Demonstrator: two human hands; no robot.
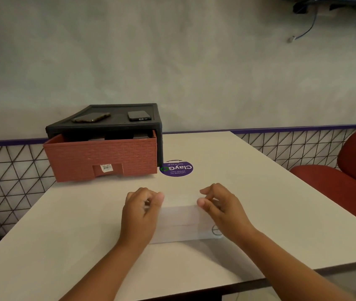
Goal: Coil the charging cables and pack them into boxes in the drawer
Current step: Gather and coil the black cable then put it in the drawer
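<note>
A flat white box (178, 222) lies on the white table (248, 192) in front of me. My left hand (141, 210) has its fingers curled at the box's left end, thumb near the far left corner. My right hand (220, 208) curls round the right end, its thumb tip on the far right corner. No cable shows outside the box. Behind, a black drawer unit (129, 127) has its brick-patterned red drawer (101, 159) pulled partly out, with dark boxes (99, 139) just visible inside.
Two phones (91, 117) (139, 115) lie on top of the drawer unit. A round purple sticker (176, 168) is on the table beside the drawer. Red seats (346, 177) stand to the right. A wall with a wire grid runs behind the table.
</note>
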